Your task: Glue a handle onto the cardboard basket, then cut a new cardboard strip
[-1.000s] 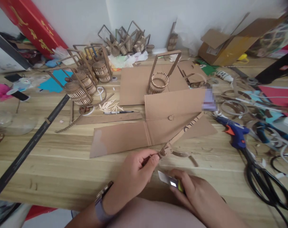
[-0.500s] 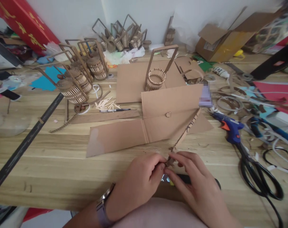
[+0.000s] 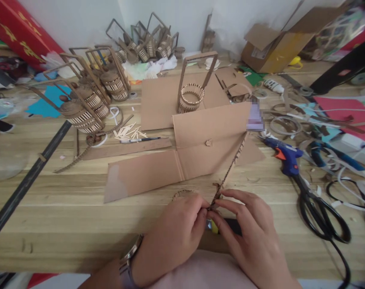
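My left hand (image 3: 176, 235) and my right hand (image 3: 245, 230) meet at the near edge of the wooden table (image 3: 65, 208). Both pinch the near end of a long thin cardboard strip (image 3: 230, 168), which runs up and away to the right over a flat cardboard sheet (image 3: 182, 160). A curled cardboard scrap (image 3: 182, 194) peeks out above my left fingers. A utility knife (image 3: 223, 225) with a yellow and black handle lies on the table under my hands. A watch is on my left wrist.
Black scissors (image 3: 323, 212) and a blue glue gun (image 3: 283, 154) lie to the right among rings and scraps. A small cardboard basket (image 3: 191, 96) stands on another sheet behind. Several finished baskets (image 3: 86, 104) crowd the back left. A black bar (image 3: 26, 184) crosses the left.
A second ago my right hand held the knife and only my left pinched the strip. The knife now lies on the table and both hands grip the strip's end.
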`<control>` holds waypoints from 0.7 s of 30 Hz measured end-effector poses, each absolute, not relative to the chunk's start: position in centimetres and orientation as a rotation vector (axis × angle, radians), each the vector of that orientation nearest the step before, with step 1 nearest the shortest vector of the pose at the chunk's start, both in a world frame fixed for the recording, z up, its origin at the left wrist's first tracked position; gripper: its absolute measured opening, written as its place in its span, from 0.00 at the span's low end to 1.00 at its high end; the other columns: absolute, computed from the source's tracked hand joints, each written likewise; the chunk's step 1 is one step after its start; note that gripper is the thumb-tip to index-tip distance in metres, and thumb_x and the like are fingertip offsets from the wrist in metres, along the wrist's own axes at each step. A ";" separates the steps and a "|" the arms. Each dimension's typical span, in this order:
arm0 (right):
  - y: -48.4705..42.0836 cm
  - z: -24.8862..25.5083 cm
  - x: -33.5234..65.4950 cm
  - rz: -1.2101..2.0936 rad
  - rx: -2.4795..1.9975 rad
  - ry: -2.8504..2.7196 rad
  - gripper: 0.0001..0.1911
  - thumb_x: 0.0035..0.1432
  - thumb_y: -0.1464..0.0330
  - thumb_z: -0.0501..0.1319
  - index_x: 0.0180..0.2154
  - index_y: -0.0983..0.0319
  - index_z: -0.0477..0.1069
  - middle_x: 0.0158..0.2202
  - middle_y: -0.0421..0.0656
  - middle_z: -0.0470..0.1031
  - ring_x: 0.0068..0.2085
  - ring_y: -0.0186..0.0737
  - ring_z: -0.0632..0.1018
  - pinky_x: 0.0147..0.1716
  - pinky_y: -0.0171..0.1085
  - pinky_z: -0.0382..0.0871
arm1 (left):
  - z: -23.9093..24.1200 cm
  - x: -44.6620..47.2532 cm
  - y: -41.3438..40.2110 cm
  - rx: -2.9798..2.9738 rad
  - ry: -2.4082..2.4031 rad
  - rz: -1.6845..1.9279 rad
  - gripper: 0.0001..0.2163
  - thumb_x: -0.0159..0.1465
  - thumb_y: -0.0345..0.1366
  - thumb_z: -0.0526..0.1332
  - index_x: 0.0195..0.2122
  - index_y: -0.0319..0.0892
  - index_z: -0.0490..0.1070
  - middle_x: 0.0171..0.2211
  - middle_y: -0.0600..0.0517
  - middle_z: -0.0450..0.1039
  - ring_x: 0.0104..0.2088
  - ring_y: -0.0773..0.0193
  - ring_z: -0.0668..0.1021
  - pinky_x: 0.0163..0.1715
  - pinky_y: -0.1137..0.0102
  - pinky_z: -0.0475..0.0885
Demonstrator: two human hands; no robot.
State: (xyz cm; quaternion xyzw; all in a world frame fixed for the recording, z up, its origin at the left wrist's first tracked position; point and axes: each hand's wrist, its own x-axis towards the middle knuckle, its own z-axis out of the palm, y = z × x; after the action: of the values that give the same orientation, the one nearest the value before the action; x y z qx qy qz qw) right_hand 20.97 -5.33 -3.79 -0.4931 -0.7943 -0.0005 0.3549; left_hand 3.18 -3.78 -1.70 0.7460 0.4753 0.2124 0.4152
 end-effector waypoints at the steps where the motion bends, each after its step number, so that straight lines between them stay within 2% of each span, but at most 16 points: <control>1: -5.4 -3.8 21.0 0.013 -1.277 -2.050 0.03 0.64 0.71 0.61 0.41 0.61 0.71 0.44 0.49 0.74 0.45 0.47 0.74 0.45 0.46 0.64 | -1.7 3.2 -3.8 1.894 1.193 0.530 0.08 0.70 0.28 0.51 0.39 0.42 0.70 0.35 0.51 0.76 0.34 0.61 0.76 0.34 0.69 0.66; 8: -5.2 -4.2 21.0 0.233 -1.217 -2.041 0.05 0.63 0.75 0.60 0.38 0.60 0.69 0.36 0.42 0.75 0.40 0.42 0.73 0.44 0.43 0.65 | -1.4 3.0 -3.6 2.003 1.205 0.468 0.08 0.69 0.27 0.52 0.39 0.42 0.70 0.35 0.50 0.76 0.35 0.59 0.76 0.34 0.67 0.66; 12: -5.1 -4.1 20.9 0.245 -1.230 -2.020 0.04 0.62 0.75 0.60 0.37 0.60 0.69 0.35 0.42 0.75 0.39 0.40 0.74 0.41 0.41 0.66 | -1.2 3.1 -3.4 1.923 1.246 0.409 0.05 0.69 0.32 0.57 0.41 0.41 0.72 0.37 0.50 0.78 0.36 0.58 0.78 0.34 0.67 0.66; 21: -5.1 -4.2 20.6 0.297 -1.253 -1.955 0.03 0.64 0.72 0.59 0.37 0.58 0.69 0.34 0.40 0.75 0.38 0.37 0.75 0.39 0.37 0.67 | -1.4 3.5 -3.3 1.889 1.277 0.451 0.09 0.70 0.31 0.54 0.33 0.42 0.71 0.28 0.53 0.76 0.28 0.63 0.75 0.28 0.70 0.61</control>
State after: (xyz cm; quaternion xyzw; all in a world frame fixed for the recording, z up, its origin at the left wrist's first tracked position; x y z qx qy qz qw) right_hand 20.63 -5.10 -4.17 -0.4930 -0.7692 0.1168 0.3895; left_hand 3.45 -3.35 -1.36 0.7459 0.5041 0.1781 0.3974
